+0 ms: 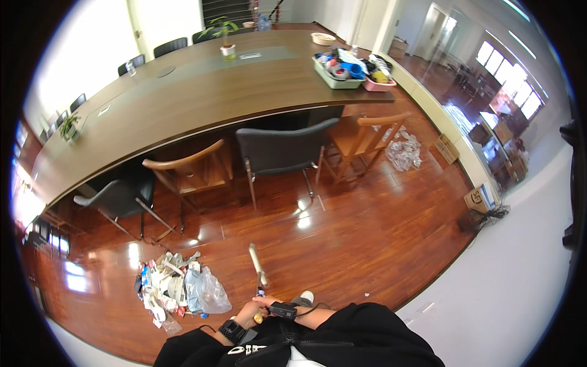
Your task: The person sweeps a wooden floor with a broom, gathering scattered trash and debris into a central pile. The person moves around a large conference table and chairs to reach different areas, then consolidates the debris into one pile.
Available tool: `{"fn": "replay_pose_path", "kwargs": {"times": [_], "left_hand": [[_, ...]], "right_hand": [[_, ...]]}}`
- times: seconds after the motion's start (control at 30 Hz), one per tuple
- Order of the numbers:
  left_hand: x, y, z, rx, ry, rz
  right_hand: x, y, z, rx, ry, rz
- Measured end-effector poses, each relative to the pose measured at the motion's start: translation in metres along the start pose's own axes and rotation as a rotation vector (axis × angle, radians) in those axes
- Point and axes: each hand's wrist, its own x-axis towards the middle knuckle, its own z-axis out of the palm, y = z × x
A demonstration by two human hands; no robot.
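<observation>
My left hand [247, 313] and my right hand [268, 301] are close together in front of my body, fingers closed. They grip a long-handled floor tool, perhaps a broom or mop. The tool's yellowish handle end [258, 318] sticks out by my left hand. Its narrow pale head [257, 266] appears just beyond my hands, low over the floor. The handle is seen nearly end-on, so most of it is hidden. To the left, a heap of rubbish [165, 287] lies on the floor, with papers, wrappers and a clear plastic bag [206, 290].
Chairs, including a grey one [284, 150] and a wooden one [367, 144], line a long table [202, 92]. Filled green [336, 81] and pink [379, 87] bins stand on it. Crumpled clear plastic [403, 151] and a cardboard box [445, 150] lie near the right wall.
</observation>
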Motion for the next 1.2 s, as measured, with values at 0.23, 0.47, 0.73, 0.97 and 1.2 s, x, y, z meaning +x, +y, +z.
{"fn": "replay_pose_path", "kwargs": {"times": [0.23, 0.47, 0.73, 0.97, 1.2], "left_hand": [[0.078, 0.031, 0.086, 0.0, -0.133, -0.116], [0.108, 0.081, 0.163, 0.07, -0.184, -0.15], [0.165, 0.16, 0.218, 0.002, -0.14, -0.22], [0.181, 0.183, 0.208, -0.07, 0.037, -0.342], [0.196, 0.181, 0.219, -0.161, -0.178, -0.294]], "right_hand": [[-0.024, -0.036, -0.096, 0.536, 0.045, -0.225], [-0.042, -0.099, -0.157, 0.374, 0.216, -0.223], [-0.096, -0.218, -0.202, 0.257, 0.343, -0.145], [-0.151, -0.325, -0.245, 0.612, 0.181, -0.286], [-0.219, -0.475, -0.275, 0.621, -0.245, -0.712]]}}
